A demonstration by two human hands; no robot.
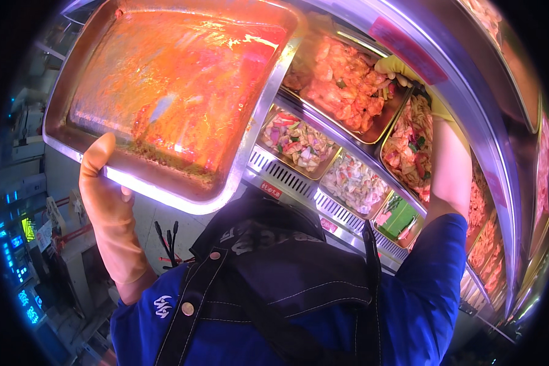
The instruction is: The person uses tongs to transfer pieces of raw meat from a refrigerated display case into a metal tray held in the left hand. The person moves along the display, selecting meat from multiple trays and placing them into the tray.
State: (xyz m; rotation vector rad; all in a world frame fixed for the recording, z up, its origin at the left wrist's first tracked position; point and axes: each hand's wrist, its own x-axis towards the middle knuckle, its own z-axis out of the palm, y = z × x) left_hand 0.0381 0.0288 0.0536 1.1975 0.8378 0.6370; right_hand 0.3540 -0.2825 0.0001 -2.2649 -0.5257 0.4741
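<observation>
My left hand (101, 183), in a rubber glove, grips the near rim of a large metal tray (244, 151), thumb over the edge. The tray is tilted up at the left, and red-orange oily sauce with darker bits coats its inside. My right hand (395, 72), in a yellow glove, reaches to the far right corner of a smaller metal pan (379, 132) in the display case. Marinated meat chunks (347, 84) in red sauce lie in that pan. The right fingers are bent beside the meat and some vegetable strips; whether they hold anything is unclear.
Closer to me sit pans of sliced meat with onion and peppers (299, 139), pale meat strips (354, 183) and a green-bottomed pan (398, 217). More marinated meat (411, 142) is under my right forearm. The case's curved metal edge (480, 114) arches over that arm. Vent slots (283, 167) line the front.
</observation>
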